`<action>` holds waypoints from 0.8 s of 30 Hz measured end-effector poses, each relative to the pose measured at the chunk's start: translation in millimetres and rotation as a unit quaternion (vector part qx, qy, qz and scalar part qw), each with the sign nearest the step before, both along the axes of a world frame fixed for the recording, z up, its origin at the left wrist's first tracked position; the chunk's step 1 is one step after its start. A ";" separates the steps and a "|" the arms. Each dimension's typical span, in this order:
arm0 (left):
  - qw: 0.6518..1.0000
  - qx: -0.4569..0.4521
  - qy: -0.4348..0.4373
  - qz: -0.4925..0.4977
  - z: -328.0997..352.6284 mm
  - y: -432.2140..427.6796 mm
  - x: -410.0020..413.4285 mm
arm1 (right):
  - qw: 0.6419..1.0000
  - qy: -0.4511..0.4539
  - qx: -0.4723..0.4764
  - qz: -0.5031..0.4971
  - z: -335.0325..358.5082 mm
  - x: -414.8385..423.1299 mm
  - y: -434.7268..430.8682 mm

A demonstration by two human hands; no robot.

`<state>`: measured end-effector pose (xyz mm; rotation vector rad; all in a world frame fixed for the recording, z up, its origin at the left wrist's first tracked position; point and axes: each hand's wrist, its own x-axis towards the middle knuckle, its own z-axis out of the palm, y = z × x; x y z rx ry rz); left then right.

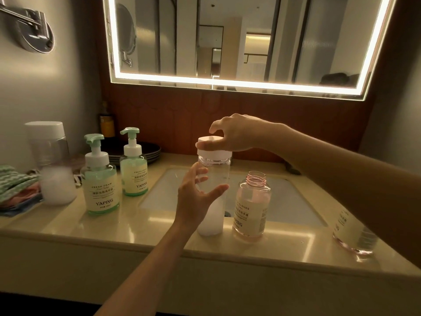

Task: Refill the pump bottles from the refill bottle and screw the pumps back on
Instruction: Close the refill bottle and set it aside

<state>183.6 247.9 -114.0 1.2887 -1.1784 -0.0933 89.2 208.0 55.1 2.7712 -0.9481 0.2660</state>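
Closest to us is our left hand [193,200], coming up from the bottom edge with its fingers spread and fairly straight. The thumb sits on one side of the refill bottle [216,172] and the fingers on the other, and honestly we can't tell if it's pressing on the plastic or just cupped beside it. Going left to right: a pile of soft folded cloths [16,185], green-patterned on top, then a second clear bottle [52,156] with a white lid and cloudy white in its lower half. Next come the front green pump bottle [100,188] and the back green pump bottle [134,172], both glossy and translucent with cream labels and pumps screwed on. A stack of dark plates [147,148] sits behind them. The refill bottle is a tall clear cylinder, upright on the shiny beige counter [136,230] at the front edge of the sink [296,201], with milky white in the bottom. Our right hand [239,133] reaches over it, thumb and fingers curled round its white cap [214,153], index finger lifted. Just beside it on the right stands a pink pump bottle [250,213], neck open with the threads showing. Far right, a second pink bottle [350,236] is half hidden behind our right forearm. That makes two green, two pink and two tall clear ones.
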 end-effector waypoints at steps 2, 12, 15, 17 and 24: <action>1.000 0.001 0.003 0.001 -0.2 -0.8 0.3 | 0.998 0.022 0.051 0.000 6.7 -2.2 1.3; 1.000 -0.002 0.002 0.001 -0.4 -0.7 1.0 | 0.998 -0.014 -0.056 0.026 -2.5 3.9 0.3; 1.000 -0.001 -0.001 0.002 -0.3 -0.9 1.0 | 0.999 -0.041 -0.025 0.015 -3.5 3.9 -1.8; 1.000 -0.001 0.001 0.001 -0.4 -1.0 0.8 | 0.998 -0.028 0.051 0.025 1.5 1.7 -0.3; 1.000 -0.003 0.002 -0.003 -1.1 -0.9 0.1 | 0.999 0.000 0.028 0.042 1.0 2.2 2.2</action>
